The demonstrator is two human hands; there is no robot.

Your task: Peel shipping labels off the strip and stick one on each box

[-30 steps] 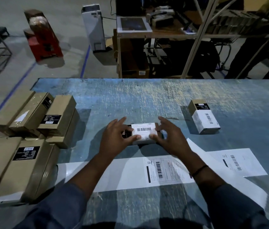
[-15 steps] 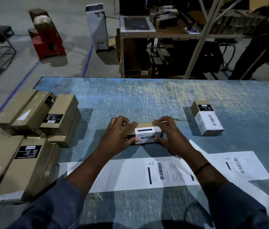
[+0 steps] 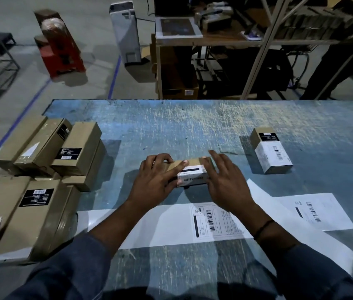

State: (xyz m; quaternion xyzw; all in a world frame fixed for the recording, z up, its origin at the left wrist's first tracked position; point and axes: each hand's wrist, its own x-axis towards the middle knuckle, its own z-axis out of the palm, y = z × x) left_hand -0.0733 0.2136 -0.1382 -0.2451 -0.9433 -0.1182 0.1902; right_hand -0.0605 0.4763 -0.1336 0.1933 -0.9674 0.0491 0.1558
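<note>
A small brown box (image 3: pixel 194 164) lies mid-table with a white shipping label (image 3: pixel 191 176) wrapped over its near edge. My left hand (image 3: pixel 156 180) grips the box's left end, its thumb on the label. My right hand (image 3: pixel 225 180) lies flat against the box's right end, fingers spread. The white label strip (image 3: pixel 171 226) runs along the table in front of me with one printed label (image 3: pixel 212 221) on it; a second printed label (image 3: pixel 314 211) lies on the strip's right part. Another brown box (image 3: pixel 271 150) with a white label stuck on it stands at the right.
Several brown boxes with black stickers (image 3: pixel 41 161) are stacked at the table's left edge. The scratched blue table (image 3: pixel 193 126) ends just beyond them. Past it stand a wooden shelf unit (image 3: pixel 180 61), a red machine (image 3: pixel 60 46) and a white device (image 3: pixel 125 31) on the floor.
The box has been tipped away from me, so the label now folds over its near edge. My right hand has flattened out, and my left thumb has slid onto the label.
</note>
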